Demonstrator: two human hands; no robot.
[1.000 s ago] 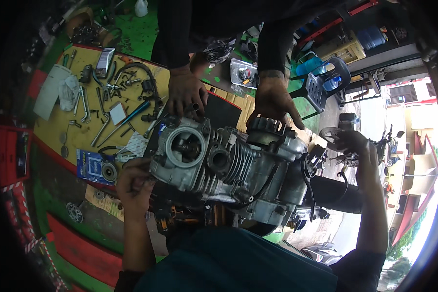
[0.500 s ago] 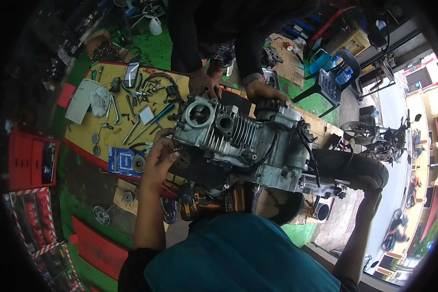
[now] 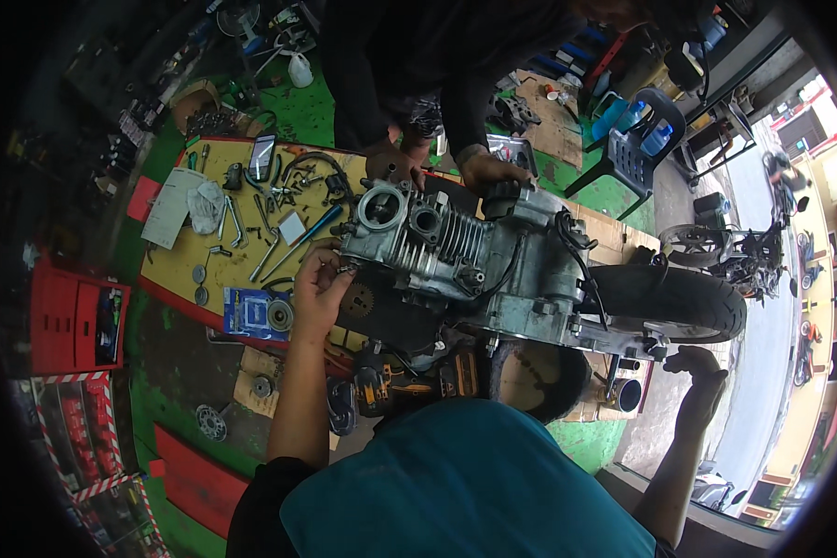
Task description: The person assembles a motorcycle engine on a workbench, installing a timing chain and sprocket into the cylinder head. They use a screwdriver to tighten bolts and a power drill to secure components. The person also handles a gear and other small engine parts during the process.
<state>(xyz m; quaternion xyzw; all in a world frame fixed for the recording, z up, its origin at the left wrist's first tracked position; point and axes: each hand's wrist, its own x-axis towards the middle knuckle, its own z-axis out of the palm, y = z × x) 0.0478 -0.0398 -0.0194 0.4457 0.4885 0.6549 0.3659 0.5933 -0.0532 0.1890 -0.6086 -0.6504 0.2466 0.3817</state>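
A bare metal engine [image 3: 428,242] with a finned cylinder and a round opening at its left end lies across the bench, with a rear tyre [image 3: 670,302] attached on the right. My left hand [image 3: 318,284] grips the lower left corner of the engine, thumb and fingers closed around its edge. Just beside it sits a brown toothed disc [image 3: 357,300]. My right hand [image 3: 700,370] hovers below the tyre's right side, apart from it, with fingers held out loosely and nothing visible in them. Across the bench, a co-worker's hands [image 3: 495,172] rest on the engine's far side.
Wrenches, a phone [image 3: 263,149], a blue-handled screwdriver [image 3: 321,223] and a blue blister pack [image 3: 246,313] lie on the yellow bench top [image 3: 186,274]. A yellow-black power drill [image 3: 409,383] and a round black basin [image 3: 539,381] are close to me. A dark plastic chair [image 3: 632,158] stands far right.
My right hand has come off the tyre and dropped below it. My left hand stays on the engine. The whole view has shifted slightly.
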